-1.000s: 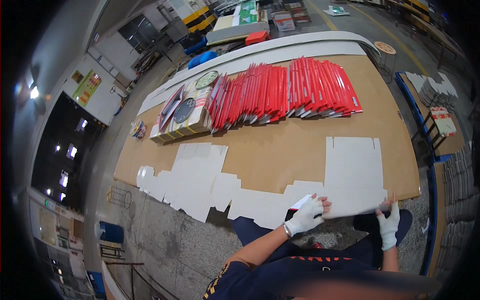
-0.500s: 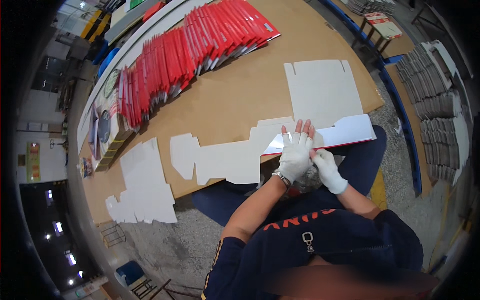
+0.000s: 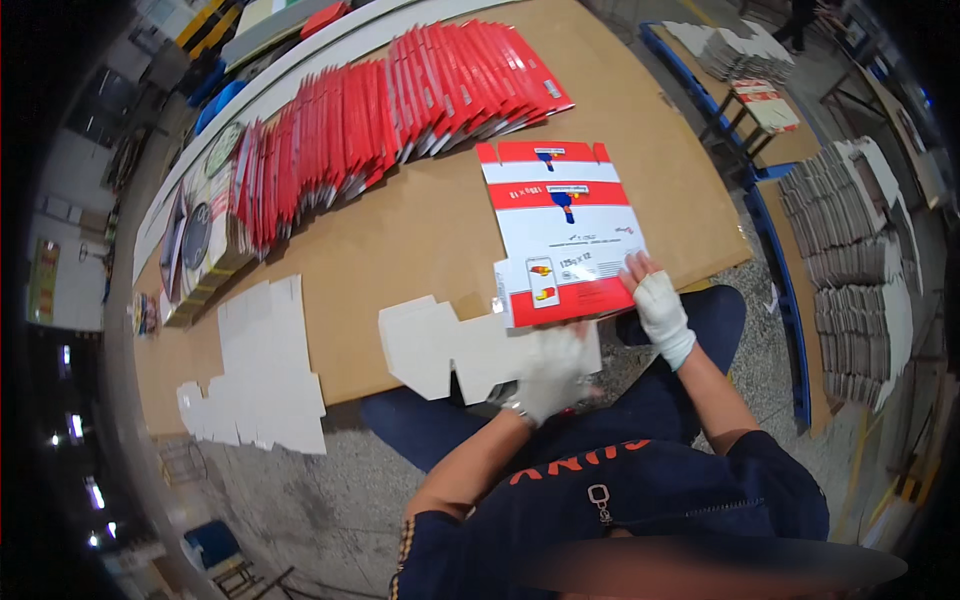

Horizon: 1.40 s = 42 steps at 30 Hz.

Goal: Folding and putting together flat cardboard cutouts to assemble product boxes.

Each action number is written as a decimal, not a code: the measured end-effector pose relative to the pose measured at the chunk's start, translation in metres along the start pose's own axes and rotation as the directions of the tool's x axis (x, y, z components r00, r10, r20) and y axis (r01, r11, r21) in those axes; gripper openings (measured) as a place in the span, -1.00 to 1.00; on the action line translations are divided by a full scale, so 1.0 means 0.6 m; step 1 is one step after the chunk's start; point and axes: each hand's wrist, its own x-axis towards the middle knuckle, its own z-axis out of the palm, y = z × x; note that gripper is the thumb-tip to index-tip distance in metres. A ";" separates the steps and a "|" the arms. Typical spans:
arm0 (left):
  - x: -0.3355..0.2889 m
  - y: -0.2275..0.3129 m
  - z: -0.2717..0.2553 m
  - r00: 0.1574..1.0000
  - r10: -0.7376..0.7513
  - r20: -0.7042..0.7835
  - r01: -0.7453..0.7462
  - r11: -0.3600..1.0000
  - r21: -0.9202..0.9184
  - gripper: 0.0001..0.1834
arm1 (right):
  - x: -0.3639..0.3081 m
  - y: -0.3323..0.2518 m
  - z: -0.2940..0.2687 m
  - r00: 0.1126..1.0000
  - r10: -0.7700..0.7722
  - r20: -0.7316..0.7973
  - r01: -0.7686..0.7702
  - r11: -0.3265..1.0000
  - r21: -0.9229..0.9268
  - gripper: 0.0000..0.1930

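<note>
In front of me on the table lies a flat cardboard box blank. Its red-and-white printed panel (image 3: pixel 575 225) faces up, and its plain greyish flap (image 3: pixel 425 345) stretches to the left. My right hand (image 3: pixel 660 312), in a white glove with bare fingertips, rests with its fingers stretched out on the right edge of the printed panel. My left hand (image 3: pixel 553 370), gloved the same way, is smeared by motion over the plain flap, just below the printed panel's near edge; its fingers cannot be made out.
A long row of folded red cartons (image 3: pixel 400 100) leans across the table's far side. Plain cardboard blanks (image 3: pixel 265 360) lie at the left, near a printed box stack (image 3: pixel 215 240). Stacked grey cardboard (image 3: pixel 850 280) stands on a pallet to the right, with a small stool (image 3: pixel 765 105) beyond.
The blank's large panel has been folded over toward me, so its printed side now shows. My left hand has moved left and down; my right hand has moved up to the panel's right edge.
</note>
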 end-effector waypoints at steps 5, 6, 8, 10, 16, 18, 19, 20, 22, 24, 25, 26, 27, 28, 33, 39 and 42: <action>-0.144 -0.143 0.027 0.904 0.006 -0.427 0.075 0.982 0.171 -0.43 | 0.007 0.034 -0.017 0.991 0.018 0.130 -0.013 0.999 -0.038 -0.56; -0.158 -0.157 0.017 0.866 0.013 -0.500 0.026 0.997 0.070 -0.51 | 0.007 0.037 -0.019 0.989 0.014 0.145 -0.007 0.999 -0.050 -0.55; -0.160 -0.188 0.004 0.821 0.042 -0.569 -0.071 0.997 -0.030 -0.65 | 0.006 0.039 -0.021 0.988 0.042 0.150 -0.042 0.999 -0.003 -0.54; -0.150 -0.207 -0.002 0.816 0.033 -0.578 -0.104 0.990 -0.090 -0.72 | 0.003 0.038 -0.017 0.988 0.050 0.144 -0.055 0.998 0.029 -0.53; -0.084 -0.211 0.028 0.641 -0.343 -0.687 0.238 0.939 -0.246 -0.84 | -0.012 0.035 -0.007 0.948 0.317 0.032 -0.293 0.830 0.474 -0.44; -0.060 -0.201 0.022 0.644 -0.248 -0.723 0.227 0.965 -0.129 -0.85 | -0.013 0.033 -0.019 0.988 0.132 0.081 -0.144 0.975 0.167 -0.42; -0.056 -0.195 0.016 0.650 -0.151 -0.745 0.221 0.975 -0.005 -0.86 | 0.000 0.022 -0.028 0.988 0.127 0.084 -0.140 0.976 0.169 -0.42; -0.062 -0.199 0.017 0.788 -0.240 -0.567 0.273 0.962 -0.028 -0.62 | 0.014 0.006 -0.031 0.973 0.060 0.224 -0.070 0.997 0.038 -0.42; -0.058 -0.173 0.007 0.788 -0.205 -0.581 0.283 0.958 0.047 -0.42 | 0.049 -0.039 -0.032 0.902 -0.057 0.429 0.067 0.998 -0.008 -0.41; -0.066 -0.172 0.009 0.879 -0.167 -0.447 0.223 0.972 0.075 0.09 | 0.082 -0.085 -0.012 0.834 -0.178 0.523 0.143 0.984 0.107 -0.37; -0.076 -0.165 -0.005 0.879 -0.168 -0.445 0.225 0.971 0.078 0.09 | 0.092 -0.100 -0.006 0.829 -0.228 0.510 0.190 0.974 0.127 -0.35; -0.091 -0.157 -0.020 0.917 -0.158 -0.367 0.198 0.977 0.075 0.11 | 0.091 -0.101 -0.004 0.832 -0.225 0.506 0.184 0.974 0.132 -0.37; -0.109 -0.150 -0.040 0.947 -0.147 -0.286 0.175 0.982 0.072 0.13 | 0.091 -0.102 -0.001 0.836 -0.224 0.501 0.178 0.974 0.138 -0.38; -0.131 -0.150 -0.058 0.967 -0.166 -0.194 0.194 0.972 0.134 0.17 | 0.091 -0.100 -0.001 0.838 -0.225 0.497 0.176 0.974 0.145 -0.38; -0.187 -0.219 -0.029 0.880 -0.280 -0.383 0.390 0.886 0.250 0.22 | 0.088 -0.101 -0.006 0.847 -0.196 0.495 0.151 0.980 0.130 -0.38; -0.109 -0.219 0.037 0.208 -0.827 -0.523 -0.433 0.401 -0.807 0.23 | 0.085 -0.098 0.003 0.854 -0.178 0.490 0.120 0.982 0.147 -0.36; -0.062 -0.205 0.027 0.285 -0.854 -0.435 -0.445 0.285 -0.849 -0.35 | 0.082 -0.094 0.002 0.850 -0.173 0.497 0.119 0.983 0.137 -0.37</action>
